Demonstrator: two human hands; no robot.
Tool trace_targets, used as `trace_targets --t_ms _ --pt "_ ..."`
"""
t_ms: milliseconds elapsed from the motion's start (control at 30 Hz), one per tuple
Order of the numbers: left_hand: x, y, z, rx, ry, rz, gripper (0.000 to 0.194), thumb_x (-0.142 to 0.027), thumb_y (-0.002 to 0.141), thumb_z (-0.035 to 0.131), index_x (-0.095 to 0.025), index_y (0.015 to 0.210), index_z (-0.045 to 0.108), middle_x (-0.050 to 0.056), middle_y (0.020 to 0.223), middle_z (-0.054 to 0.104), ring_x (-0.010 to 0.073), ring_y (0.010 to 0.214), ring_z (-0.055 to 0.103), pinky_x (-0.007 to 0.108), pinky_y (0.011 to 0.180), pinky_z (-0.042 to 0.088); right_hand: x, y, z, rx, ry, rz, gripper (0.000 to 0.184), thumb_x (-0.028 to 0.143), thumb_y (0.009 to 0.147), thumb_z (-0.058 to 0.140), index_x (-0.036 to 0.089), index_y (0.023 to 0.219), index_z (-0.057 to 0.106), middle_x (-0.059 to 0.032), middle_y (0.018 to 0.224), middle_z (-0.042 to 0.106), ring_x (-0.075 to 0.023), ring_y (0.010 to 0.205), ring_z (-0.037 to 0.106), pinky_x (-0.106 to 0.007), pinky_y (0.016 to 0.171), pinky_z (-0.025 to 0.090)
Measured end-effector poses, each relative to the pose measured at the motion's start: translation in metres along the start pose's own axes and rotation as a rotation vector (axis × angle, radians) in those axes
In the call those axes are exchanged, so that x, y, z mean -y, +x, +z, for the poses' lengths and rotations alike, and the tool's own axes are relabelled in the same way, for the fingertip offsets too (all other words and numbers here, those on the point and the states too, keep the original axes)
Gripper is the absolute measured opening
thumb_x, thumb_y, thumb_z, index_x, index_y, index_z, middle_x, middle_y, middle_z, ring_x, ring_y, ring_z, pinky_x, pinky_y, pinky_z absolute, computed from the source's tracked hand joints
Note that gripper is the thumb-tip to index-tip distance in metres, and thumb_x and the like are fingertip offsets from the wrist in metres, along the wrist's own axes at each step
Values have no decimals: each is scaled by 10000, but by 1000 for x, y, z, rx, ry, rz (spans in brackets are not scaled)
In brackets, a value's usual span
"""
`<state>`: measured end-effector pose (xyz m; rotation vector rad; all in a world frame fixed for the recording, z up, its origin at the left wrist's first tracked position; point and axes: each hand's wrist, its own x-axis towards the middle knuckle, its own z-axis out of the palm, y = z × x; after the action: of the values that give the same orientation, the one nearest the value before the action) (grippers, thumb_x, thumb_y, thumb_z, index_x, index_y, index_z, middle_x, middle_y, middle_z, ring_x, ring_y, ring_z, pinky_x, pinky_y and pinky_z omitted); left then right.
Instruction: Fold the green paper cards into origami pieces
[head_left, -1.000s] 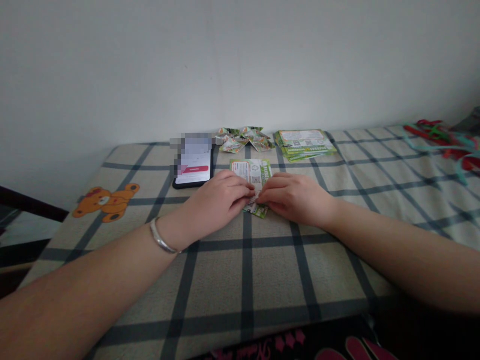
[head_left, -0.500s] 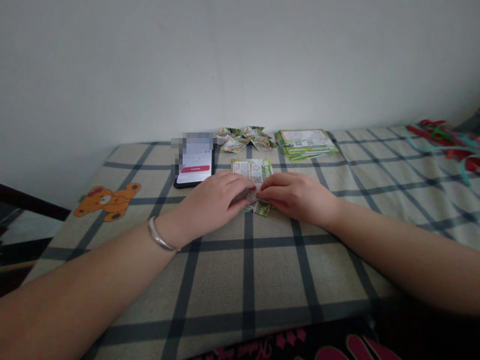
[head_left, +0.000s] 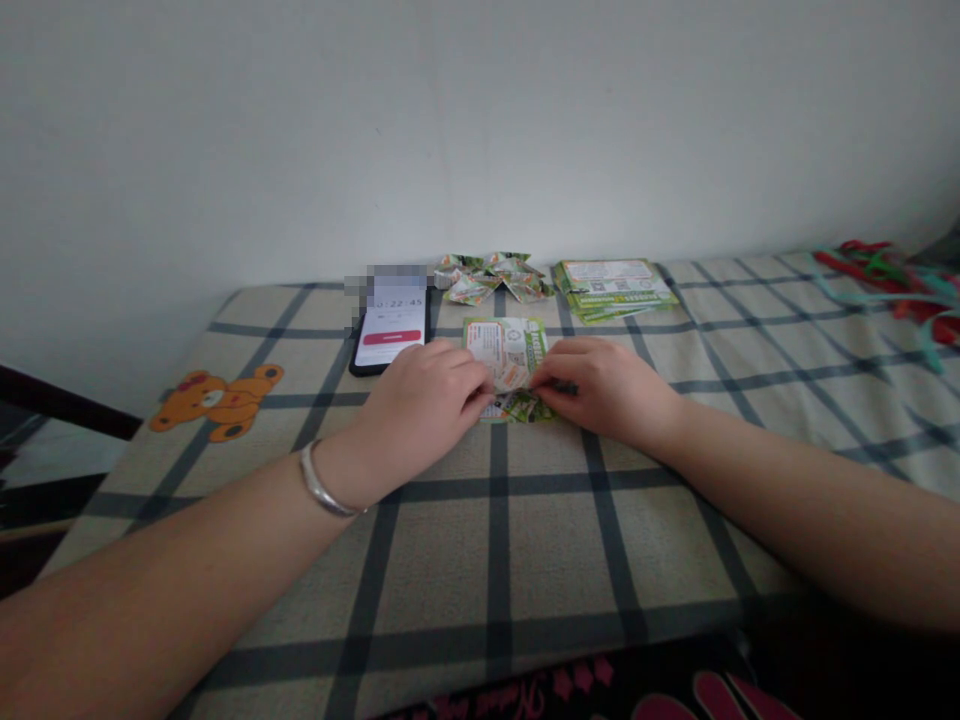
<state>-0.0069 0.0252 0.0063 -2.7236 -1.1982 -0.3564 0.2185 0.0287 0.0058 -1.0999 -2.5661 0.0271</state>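
Observation:
A green and white printed paper [head_left: 504, 345] lies in front of me on the checked tablecloth, with folds along its near part. My left hand [head_left: 439, 395] is closed, thumb and fingertips pinching the left side of the folded part. At the right side, my right hand [head_left: 596, 385] pinches the same paper, its fingers closed together. A silver bangle [head_left: 322, 485] circles my left wrist. Just behind the paper lie several folded paper pieces [head_left: 495, 278] in the same print. The fingertips partly cover the paper's near corners.
A phone [head_left: 391, 338] showing a timer lies left of the paper. A stack of printed sheets [head_left: 619, 285] is at the back right. Red, green and teal strips [head_left: 900, 290] are heaped far right. A flat orange bear [head_left: 217, 402] lies at left. The wall [head_left: 480, 130] stands behind.
My hands have moved slightly apart along the paper, so more of its middle shows. The near part now looks folded differently. The other things have stayed put.

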Motion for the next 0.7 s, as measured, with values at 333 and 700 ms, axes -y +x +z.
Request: trace_targets --t_ms 333,700 --pt "-15 -3 -10 3 139 -32 244 -284 904 539 -145 754 672 80 753 669 254 761 615 376 633 440 6 1 -5 38 -69 100 183 297 873 598 189 767 702 -42 834 668 -183 812 584 -290 655 369" --pt "-9 5 4 71 20 -218 323 -314 942 455 -155 727 635 70 712 627 196 641 568 322 555 367 2 11 1 44 43 225 176 290 848 579 182 720 633 -29 738 624 -150 699 516 -274 615 341"
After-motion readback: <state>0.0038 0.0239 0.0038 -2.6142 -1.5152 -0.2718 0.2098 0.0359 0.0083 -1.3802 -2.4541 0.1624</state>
